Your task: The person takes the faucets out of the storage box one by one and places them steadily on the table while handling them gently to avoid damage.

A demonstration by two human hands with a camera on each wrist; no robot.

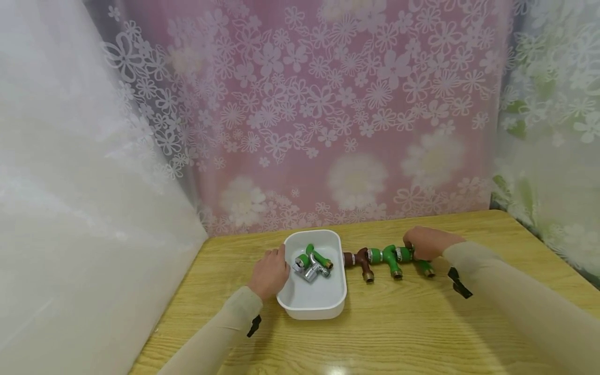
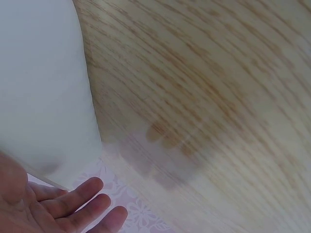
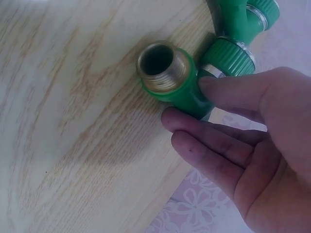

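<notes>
My left hand (image 1: 271, 274) is at the left rim of a white plastic tub (image 1: 311, 313), thumb and index finger at its edge, the other fingers loosely extended outside. Inside the tub lie a green branched pipe fitting (image 1: 321, 260) and a chrome pipe fitting (image 1: 311, 273). To the right of the tub, my right hand (image 1: 428, 242) pinches a green pipe fitting (image 3: 187, 94) between thumb and fingers. Its brass threaded end points away from the hand. Next to it in the row are another green pipe fitting (image 1: 390, 259) and a brown pipe fitting (image 1: 363, 259).
Everything stands on a wood-grain table (image 1: 394, 328). A pink flowered curtain (image 1: 347, 120) hangs behind the table's back edge, with a white sheet (image 1: 84, 208) on the left and a pale flowered curtain (image 1: 553, 156) on the right.
</notes>
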